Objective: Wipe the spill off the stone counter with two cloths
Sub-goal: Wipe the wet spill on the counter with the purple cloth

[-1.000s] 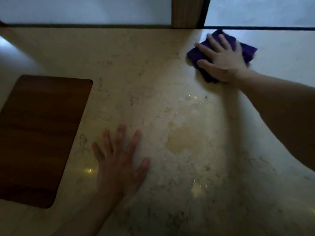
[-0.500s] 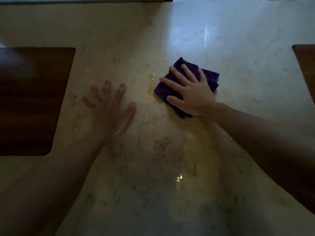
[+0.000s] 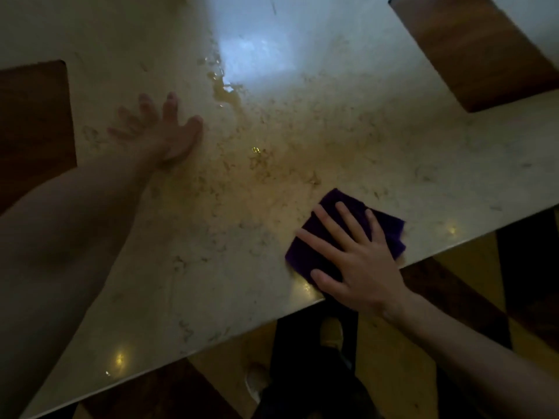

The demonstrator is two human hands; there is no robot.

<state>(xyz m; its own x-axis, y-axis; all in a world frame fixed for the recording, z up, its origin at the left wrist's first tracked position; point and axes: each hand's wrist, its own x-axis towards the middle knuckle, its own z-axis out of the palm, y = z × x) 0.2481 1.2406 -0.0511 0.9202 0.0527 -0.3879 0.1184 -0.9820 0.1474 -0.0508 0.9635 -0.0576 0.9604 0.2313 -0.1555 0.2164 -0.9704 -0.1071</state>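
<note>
A folded purple cloth lies at the near edge of the pale stone counter. My right hand presses flat on the purple cloth, fingers spread. My left hand rests flat on the bare counter at the left, fingers apart, holding nothing. A yellowish wet spill glistens at the middle back of the counter, beyond and to the right of my left hand, with a faint wet smear nearer. Only one cloth is in view.
A dark wooden board lies on the counter at the left, another wooden board at the back right. The counter's front edge runs diagonally; below it are a patterned floor and my legs and feet.
My right hand has dragged the purple cloth from the back of the counter across the spill area to the near edge. The view has tilted down; my left hand stays flat.
</note>
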